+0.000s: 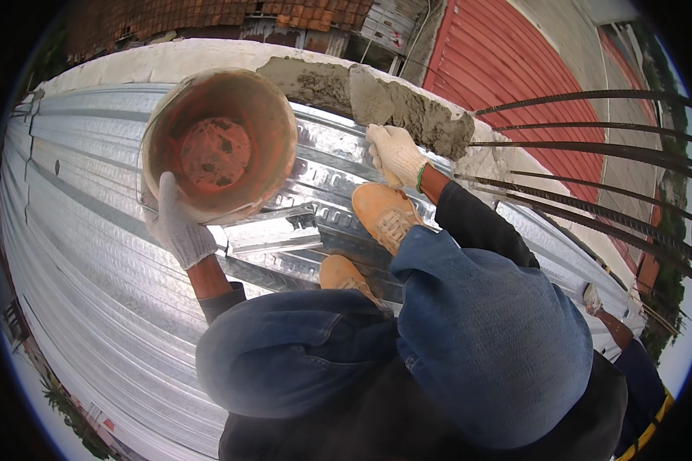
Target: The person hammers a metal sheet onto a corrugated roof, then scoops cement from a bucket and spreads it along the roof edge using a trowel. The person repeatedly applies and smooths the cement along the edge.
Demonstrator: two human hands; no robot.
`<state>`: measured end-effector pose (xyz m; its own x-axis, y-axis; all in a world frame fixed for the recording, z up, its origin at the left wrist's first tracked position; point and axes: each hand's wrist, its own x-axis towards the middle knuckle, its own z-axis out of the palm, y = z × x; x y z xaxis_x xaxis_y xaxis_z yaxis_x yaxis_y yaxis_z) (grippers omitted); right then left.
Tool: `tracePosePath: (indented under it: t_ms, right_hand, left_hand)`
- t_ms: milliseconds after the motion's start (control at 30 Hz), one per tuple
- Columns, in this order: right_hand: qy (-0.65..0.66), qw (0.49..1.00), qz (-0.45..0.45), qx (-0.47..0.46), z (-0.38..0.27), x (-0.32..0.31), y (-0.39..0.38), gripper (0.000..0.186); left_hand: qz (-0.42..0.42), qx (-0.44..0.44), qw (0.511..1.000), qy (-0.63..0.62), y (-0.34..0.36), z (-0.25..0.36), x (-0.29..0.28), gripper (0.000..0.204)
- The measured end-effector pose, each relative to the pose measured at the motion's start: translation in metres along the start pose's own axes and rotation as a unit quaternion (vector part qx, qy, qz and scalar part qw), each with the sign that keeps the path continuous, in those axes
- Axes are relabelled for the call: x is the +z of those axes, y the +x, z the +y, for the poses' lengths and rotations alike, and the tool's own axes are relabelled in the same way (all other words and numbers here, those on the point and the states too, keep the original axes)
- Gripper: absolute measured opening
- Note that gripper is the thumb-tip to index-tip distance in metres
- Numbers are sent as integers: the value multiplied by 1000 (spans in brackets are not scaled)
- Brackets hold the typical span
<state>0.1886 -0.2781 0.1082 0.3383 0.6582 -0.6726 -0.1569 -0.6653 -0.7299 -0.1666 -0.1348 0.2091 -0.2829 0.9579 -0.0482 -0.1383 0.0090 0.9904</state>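
My left hand (pixel 181 227), in a pale knit glove, grips the near rim of a round, mortar-stained bucket (pixel 265 142). The bucket is tipped so that its mouth faces me, with a reddish, patchy bottom inside. Beside the low wall, my right hand (pixel 398 156), also gloved, is closed with its fingers curled. Whether it holds anything small is hidden. Wet grey mortar (pixel 392 100) covers part of the wall's top and inner face, just beyond the right hand. My tan right shoe (pixel 380 211) stands close below that hand.
Ribbed metal sheeting (pixel 92 200) lies underfoot. A short bent metal piece (pixel 273 233) rests near the bucket. Several steel bars (pixel 592 157) stick out at the right by the wall (pixel 154 61). Another person's gloved hand (pixel 592 298) is at the far right. Roofs lie beyond the wall.
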Motion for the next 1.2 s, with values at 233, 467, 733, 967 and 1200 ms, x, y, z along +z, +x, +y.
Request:
tracePosePath:
  t_ms: [233,467,733,967,1200]
  right_hand:
    - [11,999,42,18,36,-44,-14,46]
    - [16,994,101,32,48,-67,-44,38]
    - [46,988,73,-126,-2,-27,-79,26]
    - [-31,916,132,-378,-91,-25,-112,38]
    - [-107,915,206,-331,-34,-69,-218,41]
  left_hand:
    - [-11,12,1000,-21,1,-8,-5,51]
    - [-26,9,999,-29,-15,8,2,57]
    - [-101,29,994,-25,-26,9,22,65]
    - [-299,-47,950,78,5,8,95,58]
    - [-647,23,742,175,25,-23,206,67]
